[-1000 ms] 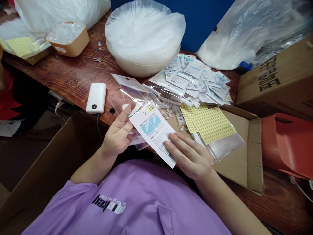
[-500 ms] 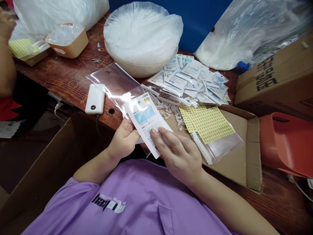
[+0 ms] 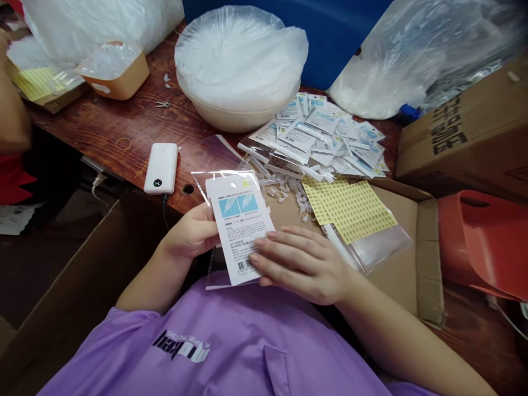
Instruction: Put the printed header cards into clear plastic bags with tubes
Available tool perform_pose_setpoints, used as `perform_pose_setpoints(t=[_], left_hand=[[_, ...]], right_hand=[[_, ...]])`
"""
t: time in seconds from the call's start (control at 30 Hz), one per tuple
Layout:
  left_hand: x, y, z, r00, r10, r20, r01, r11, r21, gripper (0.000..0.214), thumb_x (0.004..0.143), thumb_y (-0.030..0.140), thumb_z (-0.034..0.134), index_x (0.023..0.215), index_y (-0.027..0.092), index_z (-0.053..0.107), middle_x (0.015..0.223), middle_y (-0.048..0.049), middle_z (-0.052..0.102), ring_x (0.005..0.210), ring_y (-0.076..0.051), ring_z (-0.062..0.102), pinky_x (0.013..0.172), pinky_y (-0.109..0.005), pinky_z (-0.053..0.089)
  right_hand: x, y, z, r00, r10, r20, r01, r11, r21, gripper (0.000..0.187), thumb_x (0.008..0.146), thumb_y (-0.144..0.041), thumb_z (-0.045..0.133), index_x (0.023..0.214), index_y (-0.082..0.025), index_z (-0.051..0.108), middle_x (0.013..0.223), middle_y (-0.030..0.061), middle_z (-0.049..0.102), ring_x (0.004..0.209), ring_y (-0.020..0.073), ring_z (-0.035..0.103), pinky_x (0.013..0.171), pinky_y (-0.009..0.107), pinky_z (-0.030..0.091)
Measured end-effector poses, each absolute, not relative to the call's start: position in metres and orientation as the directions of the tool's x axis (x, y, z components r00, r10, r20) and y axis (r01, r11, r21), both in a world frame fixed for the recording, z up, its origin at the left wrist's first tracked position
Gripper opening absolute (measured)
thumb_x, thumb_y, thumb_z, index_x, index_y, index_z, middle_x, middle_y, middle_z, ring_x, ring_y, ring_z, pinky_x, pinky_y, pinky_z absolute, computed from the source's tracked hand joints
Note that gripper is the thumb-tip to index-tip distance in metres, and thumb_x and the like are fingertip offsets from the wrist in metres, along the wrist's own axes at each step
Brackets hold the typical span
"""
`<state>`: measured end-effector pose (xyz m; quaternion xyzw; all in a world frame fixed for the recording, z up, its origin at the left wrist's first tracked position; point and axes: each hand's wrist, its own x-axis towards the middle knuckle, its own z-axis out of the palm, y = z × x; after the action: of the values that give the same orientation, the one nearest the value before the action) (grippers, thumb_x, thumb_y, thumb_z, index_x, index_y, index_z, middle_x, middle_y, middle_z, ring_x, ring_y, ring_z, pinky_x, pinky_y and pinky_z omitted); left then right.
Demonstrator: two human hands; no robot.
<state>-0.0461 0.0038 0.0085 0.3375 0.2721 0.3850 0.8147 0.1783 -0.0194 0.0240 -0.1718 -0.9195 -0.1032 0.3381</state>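
My left hand [image 3: 190,233] grips the left edge of a white printed product card [image 3: 239,223] and the clear plastic sleeve [image 3: 214,165] behind it. My right hand [image 3: 303,263] lies with its fingers stretched flat on the card's lower right, over the barcode. The card sits upright in front of my purple shirt. Just beyond it lie small clear plastic pieces [image 3: 289,192] and yellow sticker sheets [image 3: 350,206] on an open cardboard box flap.
A white power bank [image 3: 161,168] lies on the wooden table [image 3: 103,129]. A heap of packed cards [image 3: 322,137], a bag-lined bowl [image 3: 239,71], an orange tub [image 3: 115,69], a cardboard box [image 3: 466,132] and a red bin [image 3: 482,242] surround me. Another person's arm [image 3: 12,115] shows at far left.
The card turned from tilted to upright and came nearer my body, sliding further into the sleeve. My right fingers shifted to its lower right edge.
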Motion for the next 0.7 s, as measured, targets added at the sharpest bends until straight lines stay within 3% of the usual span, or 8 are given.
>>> perform_pose_setpoints(t=[0.1, 0.17, 0.3, 0.4, 0.53, 0.7], left_hand=[[-0.049, 0.006, 0.004, 0.558, 0.800, -0.220, -0.427, 0.504, 0.751, 0.027, 0.069, 0.018, 0.075, 0.096, 0.016, 0.073, 0.100, -0.0117, 0.073, 0.099, -0.033, 0.067, 0.085, -0.044, 0.056], [-0.051, 0.008, 0.002, 0.547, 0.805, -0.229, -0.428, 0.504, 0.751, 0.029, 0.068, 0.017, 0.076, 0.096, 0.017, 0.073, 0.098, -0.0106, 0.074, 0.094, -0.031, 0.069, 0.082, -0.040, 0.057], [-0.050, 0.011, 0.003, 0.565, 0.798, -0.210, -0.410, 0.492, 0.768, 0.031, 0.069, 0.015, 0.075, 0.099, 0.017, 0.072, 0.101, -0.0102, 0.073, 0.096, -0.029, 0.068, 0.083, -0.037, 0.057], [-0.046, 0.011, 0.004, 0.572, 0.798, -0.191, -0.421, 0.485, 0.767, 0.032, 0.071, 0.012, 0.072, 0.103, 0.020, 0.071, 0.107, -0.0084, 0.072, 0.102, -0.028, 0.066, 0.085, -0.035, 0.056], [-0.039, 0.007, 0.006, 0.591, 0.776, -0.218, -0.405, 0.520, 0.752, 0.039, 0.071, 0.007, 0.070, 0.106, 0.022, 0.069, 0.113, -0.0068, 0.070, 0.106, -0.028, 0.065, 0.085, -0.036, 0.056], [-0.040, 0.006, 0.009, 0.596, 0.772, -0.221, -0.411, 0.530, 0.742, 0.046, 0.068, 0.004, 0.070, 0.108, 0.026, 0.067, 0.102, -0.0042, 0.073, 0.091, -0.024, 0.070, 0.073, -0.031, 0.058]], right_hand=[[0.183, -0.019, 0.026, -0.679, 0.357, 0.641, 0.389, 0.916, -0.097, 0.023, 0.085, -0.033, 0.063, 0.102, -0.018, 0.068, 0.101, 0.0070, 0.073, 0.101, 0.0155, 0.065, 0.093, 0.030, 0.053], [0.189, -0.019, 0.024, -0.676, 0.374, 0.634, 0.390, 0.913, -0.123, 0.022, 0.086, -0.030, 0.063, 0.101, -0.016, 0.068, 0.100, 0.0088, 0.073, 0.101, 0.0166, 0.066, 0.090, 0.030, 0.055], [0.198, -0.025, 0.015, -0.727, 0.259, 0.636, 0.367, 0.930, 0.040, 0.015, 0.086, -0.016, 0.060, 0.099, -0.014, 0.067, 0.095, 0.0066, 0.074, 0.099, 0.0164, 0.067, 0.088, 0.027, 0.057], [0.199, -0.030, 0.008, -0.725, 0.214, 0.655, 0.389, 0.912, 0.132, 0.016, 0.085, -0.022, 0.061, 0.099, -0.017, 0.068, 0.097, 0.0056, 0.074, 0.103, 0.0175, 0.066, 0.093, 0.030, 0.055], [0.194, -0.037, 0.006, -0.723, 0.294, 0.625, 0.474, 0.869, 0.139, 0.028, 0.084, -0.025, 0.063, 0.110, -0.016, 0.066, 0.111, 0.0075, 0.070, 0.115, 0.0220, 0.059, 0.101, 0.036, 0.049], [0.203, -0.038, 0.003, -0.740, 0.237, 0.629, 0.372, 0.924, 0.090, 0.025, 0.088, -0.016, 0.054, 0.109, -0.014, 0.066, 0.110, 0.0087, 0.070, 0.120, 0.0216, 0.056, 0.098, 0.033, 0.051]])
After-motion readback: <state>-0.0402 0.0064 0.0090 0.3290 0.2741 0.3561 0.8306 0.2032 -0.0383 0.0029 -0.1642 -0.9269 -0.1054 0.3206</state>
